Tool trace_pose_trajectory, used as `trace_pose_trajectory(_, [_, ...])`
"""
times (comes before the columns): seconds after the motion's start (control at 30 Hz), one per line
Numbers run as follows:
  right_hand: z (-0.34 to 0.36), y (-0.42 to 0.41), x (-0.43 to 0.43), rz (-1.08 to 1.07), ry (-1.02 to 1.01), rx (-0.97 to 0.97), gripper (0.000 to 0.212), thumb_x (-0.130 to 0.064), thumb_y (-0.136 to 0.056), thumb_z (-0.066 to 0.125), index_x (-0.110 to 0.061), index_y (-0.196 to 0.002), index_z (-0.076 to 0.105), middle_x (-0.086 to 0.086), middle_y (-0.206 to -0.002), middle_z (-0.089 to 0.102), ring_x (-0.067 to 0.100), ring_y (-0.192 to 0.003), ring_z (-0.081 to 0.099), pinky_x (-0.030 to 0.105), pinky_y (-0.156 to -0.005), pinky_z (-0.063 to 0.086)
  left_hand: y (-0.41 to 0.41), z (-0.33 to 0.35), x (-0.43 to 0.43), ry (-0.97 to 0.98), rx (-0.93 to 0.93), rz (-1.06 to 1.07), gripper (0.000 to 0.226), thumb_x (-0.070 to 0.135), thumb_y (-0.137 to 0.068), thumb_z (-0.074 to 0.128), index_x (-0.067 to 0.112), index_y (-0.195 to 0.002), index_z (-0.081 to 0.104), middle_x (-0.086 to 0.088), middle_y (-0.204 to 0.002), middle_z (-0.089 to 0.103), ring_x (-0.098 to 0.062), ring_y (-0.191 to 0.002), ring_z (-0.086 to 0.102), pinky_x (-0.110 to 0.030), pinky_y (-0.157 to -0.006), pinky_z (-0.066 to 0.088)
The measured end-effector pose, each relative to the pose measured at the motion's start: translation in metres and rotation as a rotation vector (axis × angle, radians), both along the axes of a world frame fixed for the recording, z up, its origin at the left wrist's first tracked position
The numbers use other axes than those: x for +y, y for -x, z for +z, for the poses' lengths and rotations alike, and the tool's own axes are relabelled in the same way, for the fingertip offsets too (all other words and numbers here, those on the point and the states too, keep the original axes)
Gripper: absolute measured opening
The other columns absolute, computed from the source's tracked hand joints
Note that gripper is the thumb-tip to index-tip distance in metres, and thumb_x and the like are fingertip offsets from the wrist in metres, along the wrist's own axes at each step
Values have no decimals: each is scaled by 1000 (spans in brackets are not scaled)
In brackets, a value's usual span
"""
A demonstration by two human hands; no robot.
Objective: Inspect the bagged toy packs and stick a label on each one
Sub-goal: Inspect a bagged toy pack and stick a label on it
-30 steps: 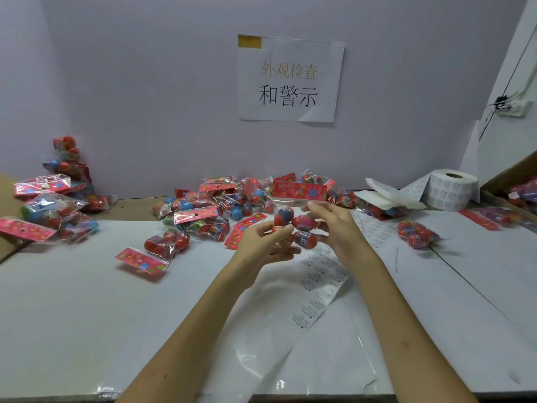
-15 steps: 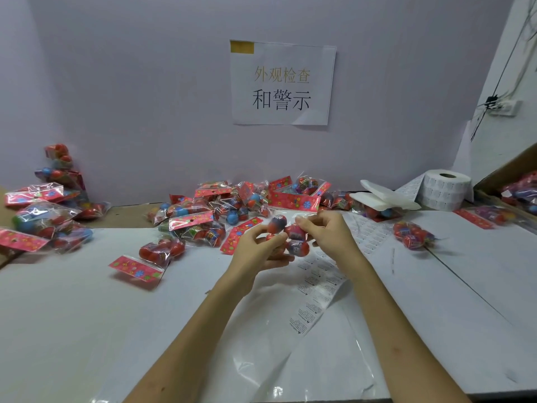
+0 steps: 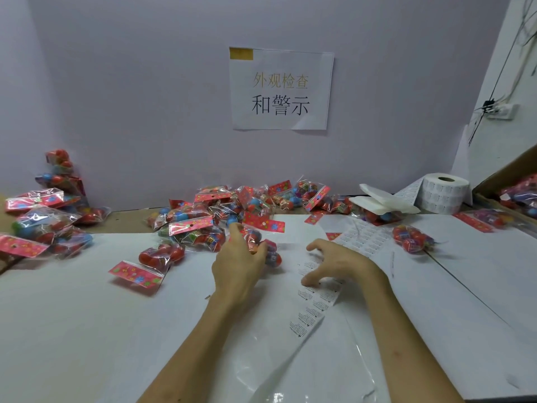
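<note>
The left hand (image 3: 241, 260) grips one toy pack (image 3: 271, 253) just above the counter (image 3: 87, 330), in front of the pile of packs (image 3: 203, 219). The right hand (image 3: 344, 264) hovers over the label strip (image 3: 312, 311), fingers spread and loosely bent, holding nothing, the thumb seemingly touching it. Best to lift one label by its corner, peel slowly so its neighbours stay put, then press it onto a flat patch of bag.

A paper sign (image 3: 280, 90) with printed characters hangs on the pale lilac wall (image 3: 130, 82), with yellow tape (image 3: 241, 53) at its upper left corner. Below the sign is a white table (image 3: 72, 330). To the right of the sign, a white side wall (image 3: 499, 146) carries a socket (image 3: 501, 111) with wires.
</note>
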State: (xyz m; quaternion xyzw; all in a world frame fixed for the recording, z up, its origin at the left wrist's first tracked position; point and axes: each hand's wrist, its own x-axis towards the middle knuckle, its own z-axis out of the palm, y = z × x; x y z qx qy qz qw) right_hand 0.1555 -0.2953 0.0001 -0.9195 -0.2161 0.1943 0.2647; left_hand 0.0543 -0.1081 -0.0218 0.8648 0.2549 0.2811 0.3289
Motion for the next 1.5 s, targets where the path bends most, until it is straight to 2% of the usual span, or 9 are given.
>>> trace_pose_trajectory(0.13, [1, 0, 0, -38, 1, -16, 70, -34, -72, 91, -32, -128, 48, -2, -133, 51, 20, -107, 57, 34, -83, 52, 4, 6, 1, -157, -83, 11, 68, 32, -92, 72, 16, -149, 39, -5, -137, 56, -22, -115, 58, -39, -92, 54])
trace_pose_trajectory(0.23, [-2, -1, -1, -61, -76, -81, 51, -25, -76, 87, -27, -117, 58, -4, -124, 51, 17, -107, 55, 26, -71, 46, 4, 12, -6, -74, -231, -213, 37, 21, -93, 72, 19, -127, 59, 1, -117, 66, -5, -83, 64, -26, -76, 58])
trace_pose_trajectory(0.37, [-5, -4, 0, -65, -111, -160, 28, -18, -76, 84, -25, -98, 69, -2, -123, 58, 12, -109, 57, 25, -73, 43, 4, 7, -13, -66, -52, -533, 12, 20, -96, 65, 23, -107, 68, 10, -89, 68, -3, -76, 63, -24, -71, 53])
trace_pose_trajectory(0.5, [-7, -5, 0, -69, -124, -164, 12, -13, -82, 78, -24, -85, 75, -7, -109, 67, 11, -104, 62, 20, -65, 45, 2, -8, -17, -147, 183, -639, 28, 28, -96, 62, 28, -124, 63, 13, -103, 61, -1, -85, 59, -17, -72, 46])
trace_pose_trajectory(0.67, [-2, -2, 0, 36, -115, -150, 30, -35, -78, 85, -30, -104, 72, -5, -122, 62, 15, -115, 58, 31, -90, 46, 1, -8, -15, -87, 237, -628, 40, 26, -93, 66, 32, -131, 59, 12, -114, 60, -4, -89, 60, -15, -69, 46])
trace_pose_trajectory(0.87, [1, 2, 1, 84, 6, -129, 57, -38, -72, 89, -38, -122, 63, -6, -137, 51, 17, -121, 51, 30, -87, 45, 1, -2, -15, 111, 218, -630, 41, 8, -81, 80, 30, -113, 66, 6, -107, 66, -5, -81, 66, -12, -62, 52])
trace_pose_trajectory(1.13, [2, 5, 5, 43, -181, -161, 21, -33, -92, 74, -27, -112, 70, -3, -119, 68, 16, -113, 63, 36, -95, 54, 2, 6, -14, 438, 197, -580, 34, 2, -86, 73, 20, -114, 68, -2, -101, 75, -14, -92, 72, -28, -83, 61])
trace_pose_trajectory(1.37, [4, 3, 7, 0, -316, -259, 7, -26, -96, 68, -28, -101, 73, -8, -101, 70, 4, -91, 64, 16, -67, 47, 3, 9, -15, 627, 216, -590, 35, -2, -87, 72, 15, -116, 66, -9, -99, 78, -17, -89, 75, -33, -90, 60])
trace_pose_trajectory(1.5, [6, 4, 8, -7, -391, -305, 8, -24, -96, 67, -26, -100, 74, -10, -92, 72, 6, -85, 68, 14, -63, 48, 5, 15, -13, 741, 262, -557, 34, 6, -85, 78, 23, -113, 68, -14, -127, 60, -29, -105, 70, -41, -96, 58])
